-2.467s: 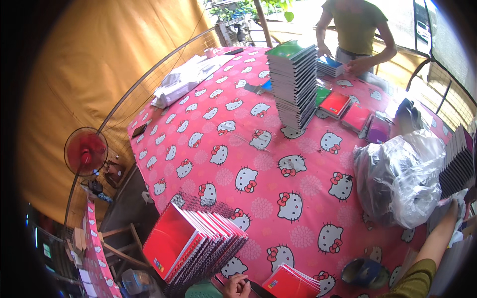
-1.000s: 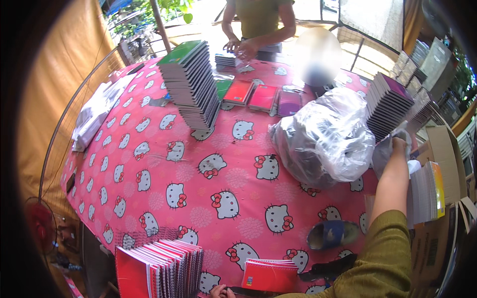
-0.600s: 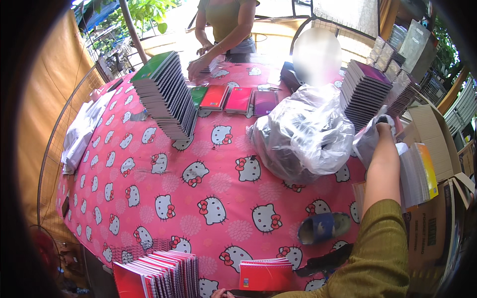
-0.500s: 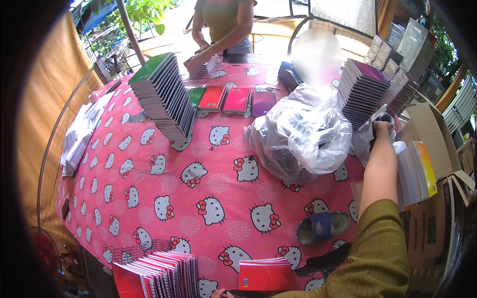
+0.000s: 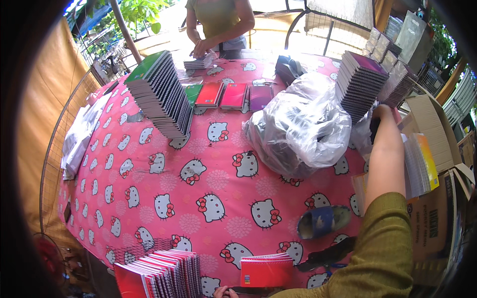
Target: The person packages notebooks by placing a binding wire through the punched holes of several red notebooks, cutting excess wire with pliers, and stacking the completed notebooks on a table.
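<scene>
My right arm stretches to the far right. My right hand (image 5: pixel 381 112) is in the mouth of a clear plastic bag (image 5: pixel 361 135) with something dark in it; its fingers are hidden. Beside the bag rises a tall stack of purple spiral notebooks (image 5: pixel 361 82). At the bottom edge, only the curled fingers of my left hand (image 5: pixel 226 293) show, beside a dark strip; what they hold is hidden. Near it lie a small pile of red notebooks (image 5: pixel 267 272) and a fanned row of red spiral notebooks (image 5: pixel 164 275).
A large filled plastic bag (image 5: pixel 303 129) sits on the pink cloth (image 5: pixel 174 208). A tall green-topped notebook stack (image 5: pixel 164 99) leans at the left. A blue slipper (image 5: pixel 323 222) and cardboard boxes (image 5: pixel 432 134) are at the right. Across the table, another person (image 5: pixel 216 25) handles small notebooks (image 5: pixel 198 64).
My right hand has gone deeper into the clear bag, and the forearm has swung slightly right. The person opposite has raised their hands off the small notebooks. The view has shifted a little.
</scene>
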The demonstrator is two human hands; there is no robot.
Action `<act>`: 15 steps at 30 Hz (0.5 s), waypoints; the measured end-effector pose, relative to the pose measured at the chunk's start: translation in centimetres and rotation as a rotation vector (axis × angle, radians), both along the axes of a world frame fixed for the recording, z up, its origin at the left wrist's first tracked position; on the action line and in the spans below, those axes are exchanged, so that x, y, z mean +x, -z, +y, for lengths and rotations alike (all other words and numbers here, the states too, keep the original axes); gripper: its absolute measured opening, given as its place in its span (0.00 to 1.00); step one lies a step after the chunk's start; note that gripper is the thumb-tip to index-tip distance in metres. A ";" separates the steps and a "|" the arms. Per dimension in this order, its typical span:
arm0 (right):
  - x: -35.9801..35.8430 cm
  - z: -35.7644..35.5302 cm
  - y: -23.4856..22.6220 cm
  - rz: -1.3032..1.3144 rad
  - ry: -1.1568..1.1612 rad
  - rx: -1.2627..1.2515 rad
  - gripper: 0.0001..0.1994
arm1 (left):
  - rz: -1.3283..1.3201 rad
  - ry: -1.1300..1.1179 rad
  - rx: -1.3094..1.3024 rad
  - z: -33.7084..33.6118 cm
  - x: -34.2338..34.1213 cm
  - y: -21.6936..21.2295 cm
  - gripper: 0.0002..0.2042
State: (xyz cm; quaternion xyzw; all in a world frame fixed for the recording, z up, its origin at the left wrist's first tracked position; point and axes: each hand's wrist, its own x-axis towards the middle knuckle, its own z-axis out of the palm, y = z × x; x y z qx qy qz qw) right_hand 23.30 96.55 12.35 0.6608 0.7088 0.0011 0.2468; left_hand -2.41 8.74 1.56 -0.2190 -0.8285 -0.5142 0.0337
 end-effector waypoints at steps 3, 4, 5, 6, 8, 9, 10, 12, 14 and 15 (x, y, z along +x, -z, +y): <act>1.1 1.9 -0.4 -0.068 -0.063 -0.072 0.12 | 0.046 0.051 -0.025 -0.8 -0.5 1.1 0.12; 0.8 2.2 0.0 -0.079 -0.107 -0.068 0.12 | 0.025 0.039 -0.030 -0.7 -0.2 0.8 0.12; 1.5 2.0 0.1 -0.027 -0.140 -0.022 0.12 | 0.003 0.028 -0.034 -0.5 0.0 0.4 0.12; 2.3 1.6 0.1 0.024 -0.172 0.026 0.12 | -0.020 0.018 -0.036 -0.3 0.2 0.1 0.12; 3.2 0.7 0.0 0.137 -0.242 0.121 0.11 | -0.011 -0.010 -0.014 -0.2 0.2 0.2 0.12; 3.5 0.1 -0.6 0.192 -0.275 0.174 0.11 | -0.008 -0.022 0.002 -0.3 0.0 0.4 0.12; 1.8 0.1 -1.2 0.155 -0.070 0.014 0.12 | 0.010 0.007 -0.018 -0.6 -0.2 0.5 0.12; 0.4 0.8 -2.6 0.045 0.102 -0.143 0.13 | 0.022 0.070 -0.034 -1.2 -0.4 0.9 0.12; -0.6 0.6 -3.9 -0.042 0.033 -0.145 0.14 | -0.010 0.054 -0.008 -0.9 -0.1 0.7 0.11; -1.4 -0.7 -2.6 -0.069 -0.136 -0.127 0.14 | -0.032 0.021 -0.009 -0.8 0.3 0.6 0.11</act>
